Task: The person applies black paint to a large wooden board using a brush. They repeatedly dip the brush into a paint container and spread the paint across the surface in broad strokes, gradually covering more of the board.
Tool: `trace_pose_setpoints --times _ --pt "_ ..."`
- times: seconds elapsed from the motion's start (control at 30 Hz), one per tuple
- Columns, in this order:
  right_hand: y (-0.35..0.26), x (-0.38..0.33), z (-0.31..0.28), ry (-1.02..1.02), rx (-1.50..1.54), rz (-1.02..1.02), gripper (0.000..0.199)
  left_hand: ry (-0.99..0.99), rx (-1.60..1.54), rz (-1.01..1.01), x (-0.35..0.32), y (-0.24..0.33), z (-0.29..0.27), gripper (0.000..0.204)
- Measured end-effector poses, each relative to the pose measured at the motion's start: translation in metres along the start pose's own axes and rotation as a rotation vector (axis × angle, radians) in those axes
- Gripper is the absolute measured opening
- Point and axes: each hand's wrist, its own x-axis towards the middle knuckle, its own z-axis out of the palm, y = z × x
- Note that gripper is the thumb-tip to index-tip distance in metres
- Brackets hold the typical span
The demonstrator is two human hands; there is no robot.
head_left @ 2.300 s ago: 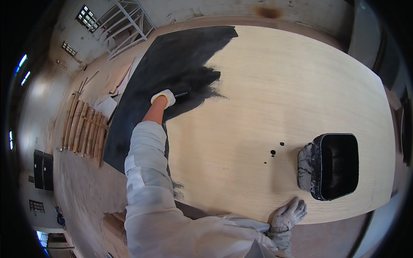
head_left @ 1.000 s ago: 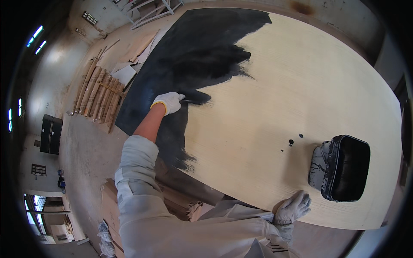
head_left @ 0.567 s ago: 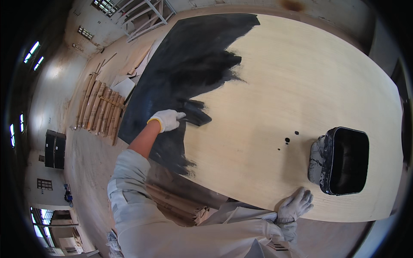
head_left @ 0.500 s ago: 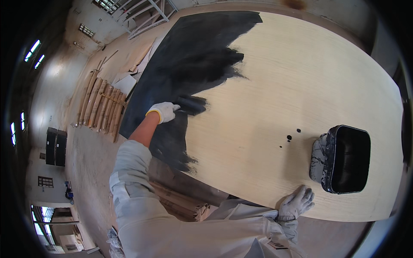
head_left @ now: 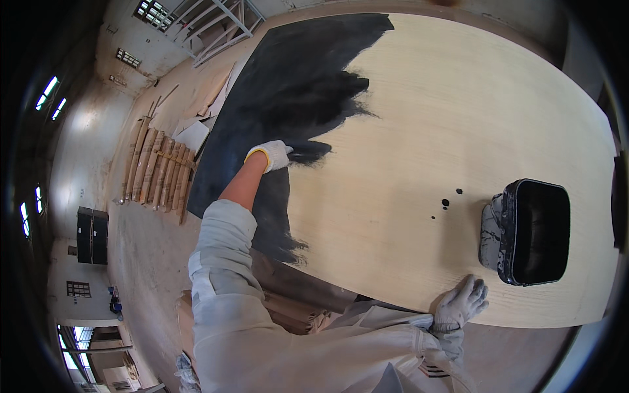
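Note:
A large pale plywood board [head_left: 458, 111] lies flat before me, its left part covered in black paint [head_left: 288, 85]. My left hand [head_left: 272, 155], in a white glove, is shut on a paintbrush [head_left: 306, 154] whose black bristles rest on the board at the edge of the painted area. My right hand [head_left: 460, 304], also gloved, lies flat with fingers spread on the board's near edge. A black paint tub [head_left: 532, 232] stands on the board just beyond my right hand.
A few black paint drips [head_left: 447, 203] dot the bare wood left of the tub. Wooden slats [head_left: 157, 167] and loose sheets lie on the dusty floor to the left. A metal frame [head_left: 209, 26] stands at the far left.
My left hand has drawn the brush back toward me down the board and then swept it sideways at the paint's edge. My right hand stays on the near edge.

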Motion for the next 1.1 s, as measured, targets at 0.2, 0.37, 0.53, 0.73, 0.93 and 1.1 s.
trace_pose_setpoints --times 0.2,0.37,0.53,0.73,0.93,1.1 --pt "-0.003 0.002 -0.004 -0.014 -0.009 0.032 0.066 0.068 0.060 0.074 0.005 0.018 -0.003 0.050" --pt "-0.001 0.000 0.003 -0.024 -0.006 0.026 0.068 0.123 0.065 0.004 0.009 0.026 0.009 0.048" --pt "0.002 0.003 -0.003 -0.002 0.030 0.001 0.068 -0.057 0.094 -0.008 -0.033 -0.011 0.021 0.048" --pt "0.002 0.001 -0.002 0.010 0.039 0.009 0.069 0.003 0.023 0.003 -0.089 0.027 0.043 0.055" --pt "0.004 -0.002 -0.001 0.048 0.148 -0.057 0.067 0.218 -0.254 -0.173 -0.129 0.069 0.113 0.053" --pt "-0.030 0.010 -0.031 -0.141 0.740 -0.481 0.060 0.364 -0.664 -0.123 -0.167 0.158 0.187 0.070"
